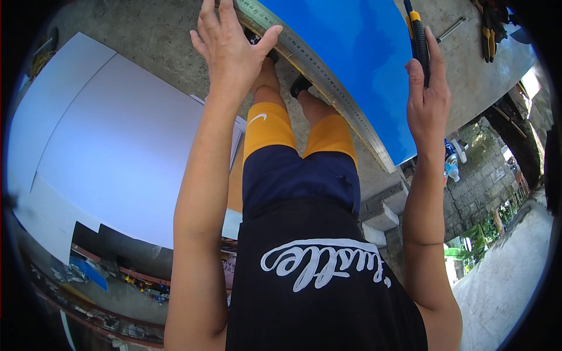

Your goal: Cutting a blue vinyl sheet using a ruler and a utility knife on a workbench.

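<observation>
With the ruler [329,75] set along the blue sheet [345,41], I see no cut yet, my right fingers [415,76] gripping the knife [419,41], my left fingers [269,40] spread empty.

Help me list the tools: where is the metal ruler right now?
In the head view, the metal ruler slants from top centre down rightward along the left edge of the blue sheet, with the left hand by its upper part.

blue sheet [351,44]; silver-grey ruler [328,78], dark markings; black and yellow cutter [420,44]; black shirt [328,316], white script print; navy-and-yellow shorts [298,175]; white boards [117,146].
</observation>
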A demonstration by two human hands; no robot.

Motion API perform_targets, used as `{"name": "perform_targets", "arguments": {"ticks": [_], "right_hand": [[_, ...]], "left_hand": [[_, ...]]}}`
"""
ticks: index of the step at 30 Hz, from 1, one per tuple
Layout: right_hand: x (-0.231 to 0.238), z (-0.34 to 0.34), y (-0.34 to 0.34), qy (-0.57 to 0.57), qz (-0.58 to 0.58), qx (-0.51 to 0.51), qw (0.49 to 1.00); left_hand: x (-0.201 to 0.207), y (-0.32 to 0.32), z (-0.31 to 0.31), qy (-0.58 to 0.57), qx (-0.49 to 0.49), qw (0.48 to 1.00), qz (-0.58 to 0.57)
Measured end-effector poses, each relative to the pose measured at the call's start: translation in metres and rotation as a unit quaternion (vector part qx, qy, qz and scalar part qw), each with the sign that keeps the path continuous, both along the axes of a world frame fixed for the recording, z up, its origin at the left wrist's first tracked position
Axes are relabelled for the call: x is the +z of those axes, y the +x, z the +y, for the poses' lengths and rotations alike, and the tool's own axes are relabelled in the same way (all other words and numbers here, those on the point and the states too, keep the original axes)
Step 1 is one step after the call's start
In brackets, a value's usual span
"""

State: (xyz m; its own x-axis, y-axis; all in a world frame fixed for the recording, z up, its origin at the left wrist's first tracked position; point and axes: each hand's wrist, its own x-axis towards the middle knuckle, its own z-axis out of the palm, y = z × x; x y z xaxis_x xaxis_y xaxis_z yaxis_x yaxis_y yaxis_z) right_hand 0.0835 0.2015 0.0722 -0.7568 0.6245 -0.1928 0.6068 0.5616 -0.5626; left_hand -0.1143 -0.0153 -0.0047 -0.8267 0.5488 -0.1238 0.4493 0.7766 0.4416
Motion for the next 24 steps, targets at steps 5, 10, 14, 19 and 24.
{"name": "perform_targets", "arguments": {"ticks": [5,10,14,19,24], "right_hand": [[-0.019,-0.005,0.017,0.06,0.067,0.026,0.996],[-0.029,0.001,0.02,0.092,0.056,0.034,0.994],[-0.021,-0.01,0.012,-0.028,0.055,0.022,0.998],[-0.011,-0.058,-0.003,-0.069,0.015,0.1,0.992],[-0.024,-0.075,-0.018,-0.07,0.026,0.166,0.983]], "left_hand": [[0.004,0.0,0.002,-0.006,0.001,1.0,-0.001],[0.004,0.0,0.001,-0.011,-0.006,1.0,-0.001],[0.002,0.0,0.002,-0.011,0.003,1.0,-0.007],[0.004,0.001,0.003,-0.006,0.006,1.0,-0.008],[0.01,0.002,0.008,-0.011,0.008,1.0,-0.019]]}}
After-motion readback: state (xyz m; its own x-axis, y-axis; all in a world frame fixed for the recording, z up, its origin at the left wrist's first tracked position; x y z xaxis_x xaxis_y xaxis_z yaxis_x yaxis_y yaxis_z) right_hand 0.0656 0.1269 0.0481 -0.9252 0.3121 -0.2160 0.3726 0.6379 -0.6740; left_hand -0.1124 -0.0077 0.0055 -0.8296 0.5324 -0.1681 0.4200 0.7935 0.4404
